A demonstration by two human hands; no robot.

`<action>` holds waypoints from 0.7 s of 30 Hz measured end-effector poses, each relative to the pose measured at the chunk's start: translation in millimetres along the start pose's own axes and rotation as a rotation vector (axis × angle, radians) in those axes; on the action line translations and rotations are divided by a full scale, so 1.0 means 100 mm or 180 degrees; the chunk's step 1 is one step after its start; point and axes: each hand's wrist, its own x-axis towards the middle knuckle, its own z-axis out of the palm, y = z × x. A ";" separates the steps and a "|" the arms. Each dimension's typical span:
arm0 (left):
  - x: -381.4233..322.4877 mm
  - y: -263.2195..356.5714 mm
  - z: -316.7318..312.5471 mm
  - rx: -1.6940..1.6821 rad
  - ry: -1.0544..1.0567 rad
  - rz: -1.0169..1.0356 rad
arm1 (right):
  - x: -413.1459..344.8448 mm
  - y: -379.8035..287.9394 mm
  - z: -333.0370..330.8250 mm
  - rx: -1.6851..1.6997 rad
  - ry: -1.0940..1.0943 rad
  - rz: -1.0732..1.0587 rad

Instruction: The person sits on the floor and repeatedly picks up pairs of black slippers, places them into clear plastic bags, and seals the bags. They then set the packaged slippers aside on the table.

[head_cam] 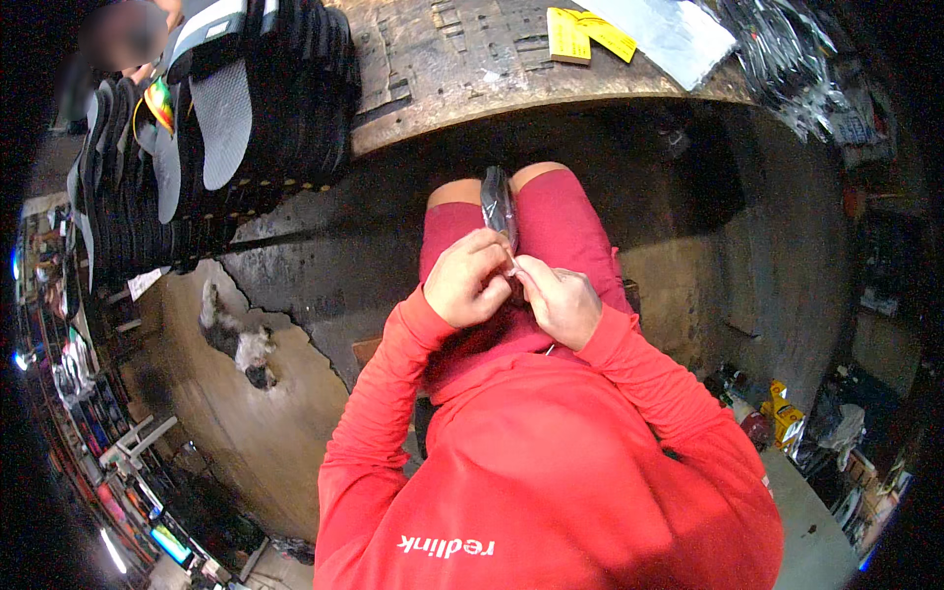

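A narrow dark item in a clear plastic bag [498, 203] rests upright between my knees, over maroon shorts [568, 217]. My left hand [466, 279] grips the bag's near end, its fingers curled over the plastic. Close beside it, my right hand [562, 301] pinches a twisted bit of the same clear plastic between thumb and forefinger. The two hands nearly touch. What lies under the left palm is hidden, and the wrapped item's exact kind cannot be made out.
Ahead stands a worn wooden workbench [450, 66]. It bears stacked black flip-flop soles [295, 96], yellow cards [590, 35], a white sheet [671, 37] and plastic-wrapped items [782, 59]. A cat [240, 339] lies on the floor at left. Another person's hand [140, 72] shows beyond the stack.
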 end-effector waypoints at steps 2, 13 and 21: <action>-0.05 0.01 0.02 0.0141 0.0145 -0.0216 | -0.02 -0.02 0.04 -0.0054 0.0078 -0.0049; -0.31 0.09 -0.04 -0.0179 -0.0207 -0.1055 | 0.25 0.04 -0.04 0.2977 -0.1594 0.2270; -0.18 -0.08 -0.16 0.1384 -0.0540 -0.1297 | 0.49 0.17 -0.31 -0.0476 -0.0709 0.0972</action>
